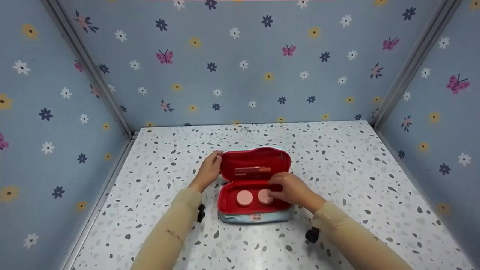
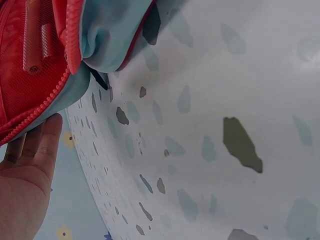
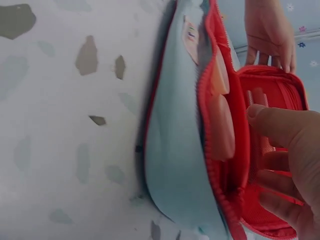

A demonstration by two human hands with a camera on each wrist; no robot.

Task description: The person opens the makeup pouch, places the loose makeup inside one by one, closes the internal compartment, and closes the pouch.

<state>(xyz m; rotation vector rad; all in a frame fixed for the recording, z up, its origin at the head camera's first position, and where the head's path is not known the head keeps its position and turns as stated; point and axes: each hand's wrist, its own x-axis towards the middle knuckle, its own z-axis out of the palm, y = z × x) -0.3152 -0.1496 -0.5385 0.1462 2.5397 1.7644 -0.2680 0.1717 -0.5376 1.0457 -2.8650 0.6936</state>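
A light blue zip pouch (image 1: 275, 216) with a red lining stands unzipped, its lid (image 1: 255, 155) raised. Two round pink cases, a left one (image 1: 244, 198) and a right one (image 1: 265, 196), lie in its base. Slim pinkish tubes (image 1: 252, 171) sit behind red mesh inside the lid. My left hand (image 1: 207, 171) supports the lid's left edge; straight fingers (image 2: 49, 137) lie against its outer side, and the thumb is hidden in the left wrist view. Over the pouch's right half hovers my right hand (image 1: 294, 189), its loosely bent fingers (image 3: 275, 182) holding nothing, near the right case.
The pouch stands on a white speckled tabletop (image 1: 168, 150). Flowered blue panels (image 1: 240, 75) rise behind and at both sides, with metal posts (image 1: 408, 67) at the back corners. Small black devices (image 1: 312, 235) sit at the wrists.
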